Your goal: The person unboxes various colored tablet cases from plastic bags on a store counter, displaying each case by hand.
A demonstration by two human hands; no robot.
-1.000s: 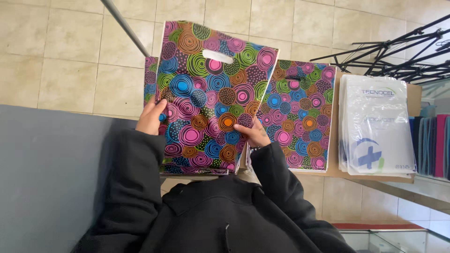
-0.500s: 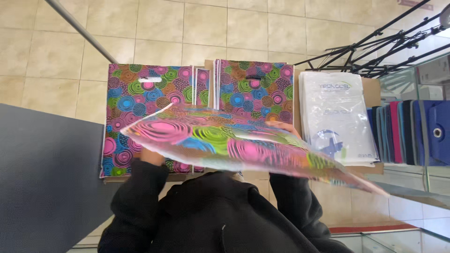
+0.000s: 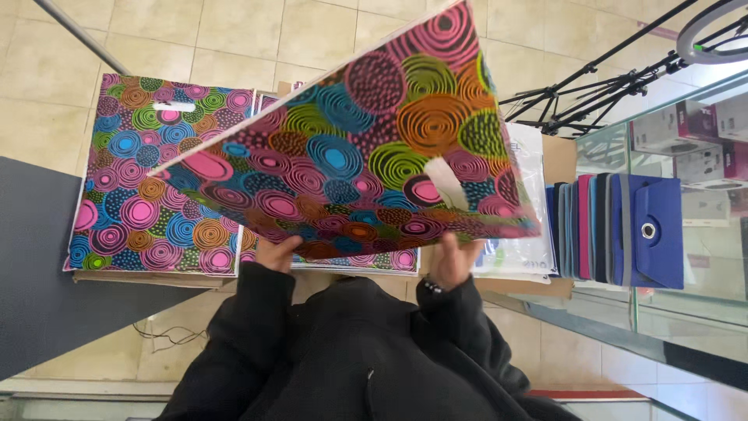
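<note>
My left hand (image 3: 275, 252) and my right hand (image 3: 453, 261) grip the near edge of a flat bundle of plastic bags (image 3: 366, 148) printed with pink, blue, green and orange circles. The bundle is tilted, its far corner raised toward the top of the view, and a white cut-out handle shows near its right side. Under and behind it, a second stack of the same patterned bags (image 3: 148, 179) lies flat on a cardboard box (image 3: 156, 277). Black sleeves cover both arms.
White plastic bags (image 3: 523, 261) lie to the right of the held bundle. A row of blue, pink and grey tablet cases (image 3: 623, 226) stands on a glass counter (image 3: 686, 312). Black tripod legs (image 3: 592, 78) cross the top right. A grey surface (image 3: 31, 273) lies left.
The held bundle has swung from lying nearly edge-on and low to tilted up, with its patterned face toward me. Both hands have kept hold of its near edge.
</note>
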